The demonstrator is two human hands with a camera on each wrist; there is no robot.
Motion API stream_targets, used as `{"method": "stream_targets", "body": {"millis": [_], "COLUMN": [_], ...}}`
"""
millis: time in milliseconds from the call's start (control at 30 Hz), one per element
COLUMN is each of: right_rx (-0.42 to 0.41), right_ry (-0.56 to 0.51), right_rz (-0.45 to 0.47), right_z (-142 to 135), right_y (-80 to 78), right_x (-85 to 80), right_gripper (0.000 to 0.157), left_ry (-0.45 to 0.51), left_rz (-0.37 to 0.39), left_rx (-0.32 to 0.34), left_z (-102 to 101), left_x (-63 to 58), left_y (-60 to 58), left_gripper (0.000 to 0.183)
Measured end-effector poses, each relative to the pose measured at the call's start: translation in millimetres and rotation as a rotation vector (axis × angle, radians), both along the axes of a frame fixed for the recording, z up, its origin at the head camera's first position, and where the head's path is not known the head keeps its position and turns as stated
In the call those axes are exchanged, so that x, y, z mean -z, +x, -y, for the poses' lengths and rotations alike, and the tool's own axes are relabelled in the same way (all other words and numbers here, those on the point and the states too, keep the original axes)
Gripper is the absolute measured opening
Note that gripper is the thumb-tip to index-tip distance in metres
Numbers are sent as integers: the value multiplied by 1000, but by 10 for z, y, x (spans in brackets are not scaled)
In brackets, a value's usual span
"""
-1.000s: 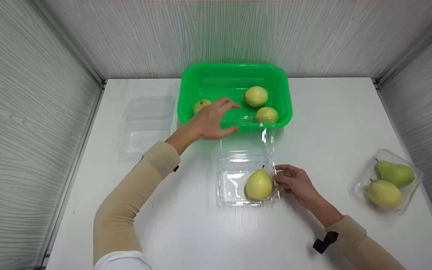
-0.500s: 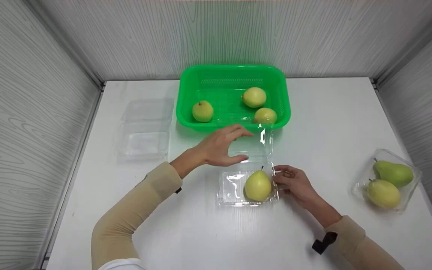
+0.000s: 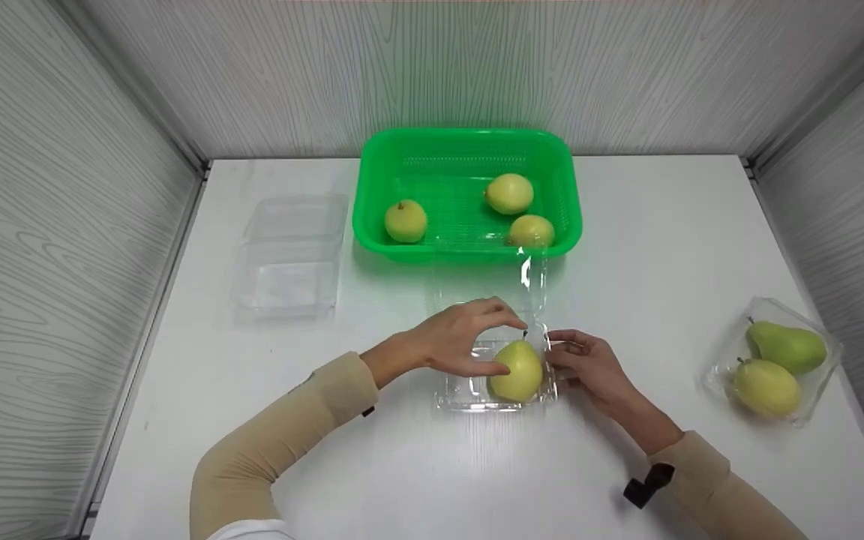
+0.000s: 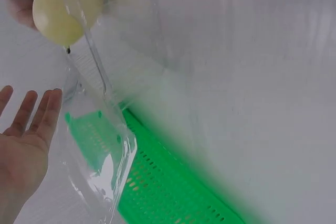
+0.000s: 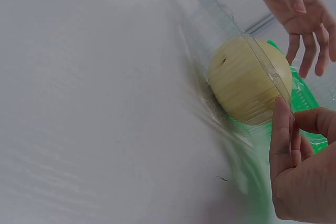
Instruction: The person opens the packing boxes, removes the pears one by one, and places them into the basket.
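Observation:
A clear plastic clamshell box (image 3: 456,397) lies unfolded at mid-table, its raised lid (image 3: 488,289) overlapping the basket's near rim in the head view. A yellow-green pear (image 3: 525,379), stem away from me, sits in the right half of its base. My right hand (image 3: 595,373) pinches the box's right rim between thumb and fingertips, as the right wrist view shows at the rim (image 5: 262,61). Above the box and just left of the pear is my left hand (image 3: 462,339), thumb and fingers spread apart. In the left wrist view that hand (image 4: 26,150) holds nothing.
Behind the box stands a green plastic basket (image 3: 469,133) with three yellow pears inside. Another unfolded clear box (image 3: 289,281) lies at the left. A closed clear box (image 3: 717,375) with two pears sits at the right edge. Panels wall the table at back and sides.
My left hand has come back from over the basket, moving down and right to beside the pear in the box. The right hand has stayed at the rim.

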State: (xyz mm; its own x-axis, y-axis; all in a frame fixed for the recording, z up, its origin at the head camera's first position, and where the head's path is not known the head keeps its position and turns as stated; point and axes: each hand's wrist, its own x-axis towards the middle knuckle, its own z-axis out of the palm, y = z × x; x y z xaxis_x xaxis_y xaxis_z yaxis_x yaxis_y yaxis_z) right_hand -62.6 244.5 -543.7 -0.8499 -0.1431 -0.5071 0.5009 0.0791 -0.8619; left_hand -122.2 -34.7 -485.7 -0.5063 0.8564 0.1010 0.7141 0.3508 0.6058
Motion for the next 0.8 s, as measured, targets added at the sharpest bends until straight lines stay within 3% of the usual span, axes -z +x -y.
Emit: {"method": "stream_targets", "body": {"millis": [433, 800], "right_rx": [8, 7], "right_ry": [12, 18], "right_rz": [-8, 7], "right_z": [-7, 3], "right_y": [14, 4], "right_x": [-11, -9], "right_gripper": [48, 48], "left_ry": [-85, -63], "left_rz": [48, -4], "left_rx": [13, 59], "left_z": [-129, -192], "left_x": [229, 344], "left_y": [164, 195], "left_gripper": [61, 58]}}
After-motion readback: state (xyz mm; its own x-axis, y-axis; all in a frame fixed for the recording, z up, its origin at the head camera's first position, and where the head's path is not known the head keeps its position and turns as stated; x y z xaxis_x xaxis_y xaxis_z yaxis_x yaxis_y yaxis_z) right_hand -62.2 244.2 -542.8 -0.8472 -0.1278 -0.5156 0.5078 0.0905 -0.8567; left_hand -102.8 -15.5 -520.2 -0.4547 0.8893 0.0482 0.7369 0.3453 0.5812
